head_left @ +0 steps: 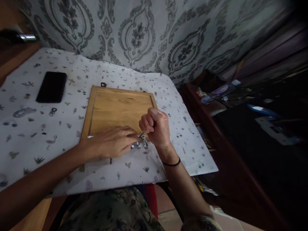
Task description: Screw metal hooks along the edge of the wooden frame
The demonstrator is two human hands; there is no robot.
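Note:
A framed wooden panel point(120, 109) lies flat on the patterned white tablecloth. Along its near edge, toward the right, sit small silvery metal pieces that look like a hinge point(143, 138). My right hand point(157, 126) is closed in a fist around a thin tool, whose narrow tip point(141, 135) points down at the metal pieces. Palm down, my left hand point(115, 140) rests across the panel's near edge, its fingertips beside the tool's tip. Whether those fingers pinch anything is hidden.
A black phone point(51, 87) lies on the tablecloth point(64, 64) at the left. Patterned fabric point(137, 35) hangs behind the table. To the right stands a dark red piece of furniture point(211, 125) with a bottle point(221, 89) and other items on it.

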